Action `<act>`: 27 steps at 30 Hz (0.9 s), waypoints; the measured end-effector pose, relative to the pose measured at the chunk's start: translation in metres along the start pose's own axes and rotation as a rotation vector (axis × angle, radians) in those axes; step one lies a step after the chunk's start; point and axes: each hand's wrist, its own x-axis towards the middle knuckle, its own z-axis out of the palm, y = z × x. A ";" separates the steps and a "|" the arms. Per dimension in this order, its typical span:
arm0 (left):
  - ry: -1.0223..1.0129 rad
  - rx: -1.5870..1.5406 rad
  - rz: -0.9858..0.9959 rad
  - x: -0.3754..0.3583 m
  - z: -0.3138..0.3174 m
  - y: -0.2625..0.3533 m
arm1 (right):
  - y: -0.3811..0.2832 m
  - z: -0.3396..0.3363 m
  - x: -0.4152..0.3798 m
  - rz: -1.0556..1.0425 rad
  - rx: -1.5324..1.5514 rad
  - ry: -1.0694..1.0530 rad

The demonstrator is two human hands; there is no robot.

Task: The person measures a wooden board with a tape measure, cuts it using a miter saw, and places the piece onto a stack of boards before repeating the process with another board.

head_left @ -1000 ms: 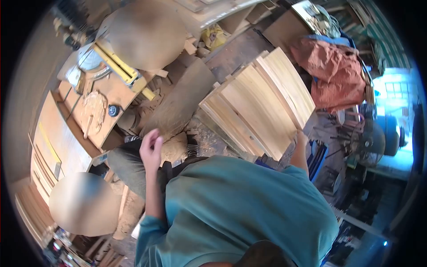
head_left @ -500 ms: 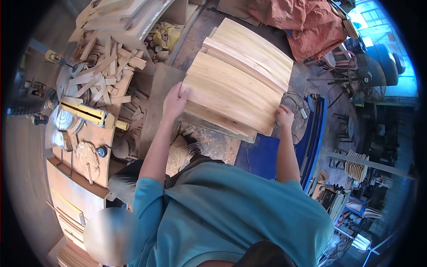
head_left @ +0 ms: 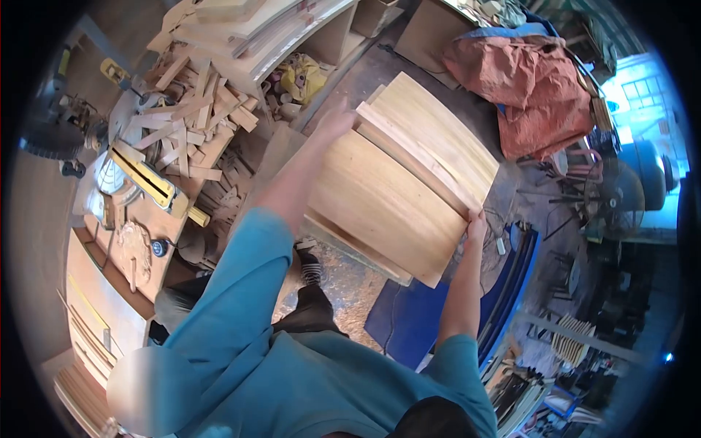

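Note:
Wide, smooth wooden boards lie stacked before me, the near wooden board point(head_left: 387, 201) overlapping a pile of others. Behind its far edge runs a narrower wooden board point(head_left: 412, 155), and beyond that lies another wide wooden board point(head_left: 442, 128). My left hand point(head_left: 337, 123) is at the left end of the narrower board, its fingers smeared by motion. At the opposite end, my right hand point(head_left: 476, 225) has its fingers closed on the end of the narrower board, by the near board's far right corner.
Offcuts point(head_left: 197, 109) are heaped on a bench at left, near a yellow-edged saw fence point(head_left: 146, 175). A red-brown tarp point(head_left: 522, 87) covers something at the back right. A blue panel point(head_left: 409, 321) lies by the boards, and a fan point(head_left: 613, 190) stands at right.
Both hands have moved from the near board's side edges to the ends of the narrower board behind it. The view has shifted, so the boards appear lower and slightly right.

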 end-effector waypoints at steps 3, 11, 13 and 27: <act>-0.213 -0.066 0.041 0.006 0.002 0.020 | 0.009 0.008 0.006 -0.033 0.156 0.117; 0.044 -0.391 -0.014 0.030 0.037 0.026 | -0.024 0.003 0.021 -0.147 -0.014 0.501; 0.170 -0.330 -0.065 -0.008 -0.008 0.081 | -0.035 -0.017 0.032 -0.024 0.025 0.502; 1.418 -0.624 -0.043 -0.318 -0.386 -0.027 | -0.151 0.348 -0.180 -0.280 0.307 -0.375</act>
